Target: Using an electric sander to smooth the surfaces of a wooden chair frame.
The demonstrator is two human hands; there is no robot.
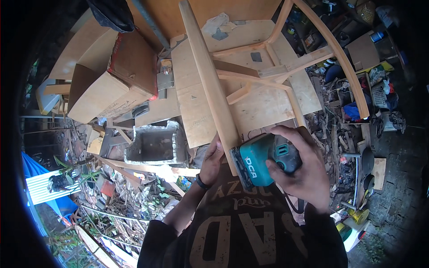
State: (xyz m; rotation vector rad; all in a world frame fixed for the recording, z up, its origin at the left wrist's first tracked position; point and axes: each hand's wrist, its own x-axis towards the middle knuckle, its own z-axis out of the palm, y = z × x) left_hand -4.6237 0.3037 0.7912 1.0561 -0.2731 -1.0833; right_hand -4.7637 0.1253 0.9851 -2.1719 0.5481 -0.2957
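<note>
My right hand point(304, 167) wraps round the top of a teal and black electric sander point(258, 163). The sander is tipped on its side, its dark pad against the lower end of a long wooden rail point(210, 82). This rail belongs to an unpainted wooden chair frame point(272, 73), which stretches away from me with a curved piece at the far right. On the rail's left side, close to the sander, my left hand point(212, 164) grips the wood; its fingertips are partly hidden behind the rail.
Beneath the frame lies a plywood sheet point(192, 120). To the left are a cardboard box point(129, 67) and a rough white-edged basin point(178, 143). Wood scraps and debris point(125, 201) cover the ground. A crate point(357, 114) with odds and ends stands right, beside paving point(400, 178).
</note>
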